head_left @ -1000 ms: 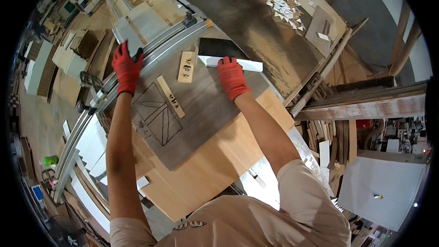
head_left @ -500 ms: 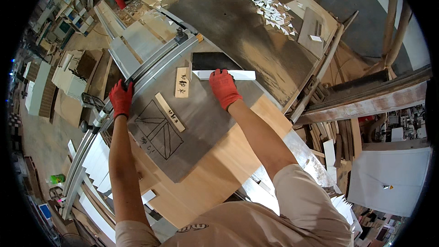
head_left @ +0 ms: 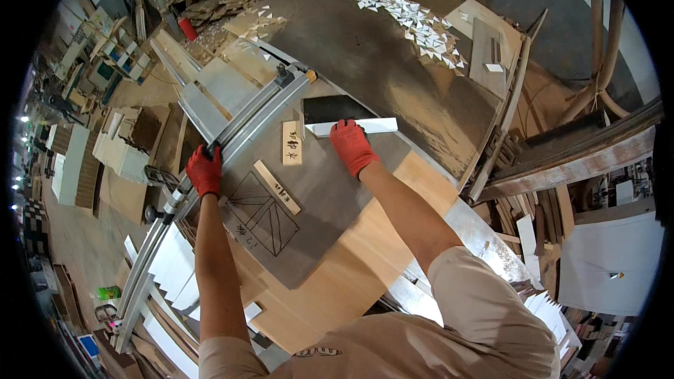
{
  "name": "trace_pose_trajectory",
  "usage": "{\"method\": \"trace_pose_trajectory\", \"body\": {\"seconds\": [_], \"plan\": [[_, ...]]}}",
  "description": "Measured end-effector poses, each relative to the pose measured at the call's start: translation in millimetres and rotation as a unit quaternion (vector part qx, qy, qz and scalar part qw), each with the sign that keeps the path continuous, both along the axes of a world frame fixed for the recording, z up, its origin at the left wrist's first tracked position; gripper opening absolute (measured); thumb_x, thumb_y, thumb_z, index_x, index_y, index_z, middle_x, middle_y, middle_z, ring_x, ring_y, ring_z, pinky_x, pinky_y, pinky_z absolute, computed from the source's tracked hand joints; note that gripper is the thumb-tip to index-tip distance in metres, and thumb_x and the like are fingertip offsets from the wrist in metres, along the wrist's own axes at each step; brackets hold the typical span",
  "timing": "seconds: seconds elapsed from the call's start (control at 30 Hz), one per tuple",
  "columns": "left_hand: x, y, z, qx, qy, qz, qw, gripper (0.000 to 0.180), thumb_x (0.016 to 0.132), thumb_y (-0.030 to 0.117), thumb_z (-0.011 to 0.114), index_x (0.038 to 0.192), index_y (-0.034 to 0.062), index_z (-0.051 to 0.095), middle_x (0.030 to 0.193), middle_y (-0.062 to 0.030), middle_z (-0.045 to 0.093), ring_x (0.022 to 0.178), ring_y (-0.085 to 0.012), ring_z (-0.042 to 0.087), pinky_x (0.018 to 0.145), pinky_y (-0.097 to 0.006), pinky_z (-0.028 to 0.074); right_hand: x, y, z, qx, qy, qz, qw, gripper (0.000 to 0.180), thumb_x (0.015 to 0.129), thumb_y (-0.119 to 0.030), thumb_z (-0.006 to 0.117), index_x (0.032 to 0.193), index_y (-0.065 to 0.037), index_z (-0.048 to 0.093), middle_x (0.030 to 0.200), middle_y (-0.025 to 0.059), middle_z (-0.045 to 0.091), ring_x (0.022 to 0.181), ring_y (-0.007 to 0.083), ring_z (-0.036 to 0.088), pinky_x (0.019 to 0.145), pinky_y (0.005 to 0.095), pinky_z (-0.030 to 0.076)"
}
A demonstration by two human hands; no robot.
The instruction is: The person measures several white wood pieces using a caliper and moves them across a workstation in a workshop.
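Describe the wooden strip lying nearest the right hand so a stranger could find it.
Start at the grey panel on the saw table. Near its far edge, just left of the red-gloved right hand, lies a short pale wooden strip. Unlike the longer, slanted strip beside the drawn diagram, it is stubby and nearly upright.

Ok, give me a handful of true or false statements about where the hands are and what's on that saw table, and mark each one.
1. Both hands wear red gloves. True: the left hand and the right hand are both in red gloves.
2. The right hand rests on the grey board next to a white strip. True.
3. The left hand is lifted clear of the table. False: it sits at the board's left edge by the metal rail.
4. The grey board has a pencilled rectangle crossed by diagonals. True.
5. The small white offcuts are piled on the grey board. False: they lie scattered on the far dark surface.
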State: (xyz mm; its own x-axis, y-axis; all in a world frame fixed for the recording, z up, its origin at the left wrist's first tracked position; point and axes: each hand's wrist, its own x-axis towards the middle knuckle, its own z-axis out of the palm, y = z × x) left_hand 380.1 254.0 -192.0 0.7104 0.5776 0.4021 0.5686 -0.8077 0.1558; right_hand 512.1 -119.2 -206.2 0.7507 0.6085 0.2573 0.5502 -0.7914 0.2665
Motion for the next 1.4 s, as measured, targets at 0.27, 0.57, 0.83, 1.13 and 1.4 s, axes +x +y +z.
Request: {"method": "trace_pose_trajectory", "body": {"seconds": [0.27,0.57,0.83,1.13,1.4], "plan": [[-2.4,-1.2,-4.6,0.011,-0.004,0.015,1.0,0.056,0.088,0.053,0.061,0.121,0.0079,0.064,0.118,-0.0123,0.066,0.114,-0.0318,0.058,0.098,-0.046,0.042,3.2,2.6,-8.0,0.029,0.028,0.006,0.999,0.02,0.084,-0.014,0.061,0.101,-0.005,0.068,0.098,0.0124,0.065,0.092,0.0282,0.064,0.074,0.0376,0.055],[-10.3,-1.7,-4.2,0.029,-0.015,0.018,0.999,0.055,0.089,0.056,0.06,0.119,0.0096,0.064,0.115,-0.0115,0.066,0.112,-0.0315,0.058,0.096,-0.044,0.042,-0.1,6.2,-17.4,-0.018,0.001,0.017,1.0,0.021,0.085,-0.015,0.06,0.101,-0.006,0.068,0.097,0.0129,0.065,0.089,0.0273,0.063,0.071,0.0374,0.054],[-20.0,6.4,-12.7,0.041,-0.035,0.012,0.998,0.055,0.088,0.055,0.061,0.12,0.0098,0.064,0.116,-0.0109,0.066,0.112,-0.031,0.058,0.097,-0.045,0.042,-4.8,12.4,-34.2,0.019,0.0,0.013,1.0,0.02,0.084,-0.014,0.061,0.1,-0.005,0.068,0.098,0.0136,0.065,0.089,0.0275,0.063,0.072,0.0384,0.054],[-32.2,2.7,-12.4,0.037,-0.019,0.017,0.999,0.058,0.091,0.055,0.058,0.123,0.0071,0.063,0.121,-0.0127,0.064,0.116,-0.0314,0.057,0.1,-0.044,0.041,-20.4,11.6,-36.4,0.006,-0.013,0.034,0.999,0.021,0.084,-0.015,0.061,0.101,-0.004,0.068,0.098,0.0126,0.065,0.091,0.0273,0.063,0.071,0.0364,0.054],[-36.4,7.6,-16.3,0.053,-0.012,0.038,0.998,0.058,0.091,0.055,0.058,0.124,0.0072,0.063,0.121,-0.0132,0.064,0.116,-0.0317,0.057,0.1,-0.044,0.041,-21.8,18.3,-43.9,0.009,0.004,0.03,1.0,0.023,0.085,-0.014,0.059,0.103,-0.004,0.07,0.102,0.0149,0.065,0.091,0.0289,0.063,0.07,0.0383,0.054]]}}
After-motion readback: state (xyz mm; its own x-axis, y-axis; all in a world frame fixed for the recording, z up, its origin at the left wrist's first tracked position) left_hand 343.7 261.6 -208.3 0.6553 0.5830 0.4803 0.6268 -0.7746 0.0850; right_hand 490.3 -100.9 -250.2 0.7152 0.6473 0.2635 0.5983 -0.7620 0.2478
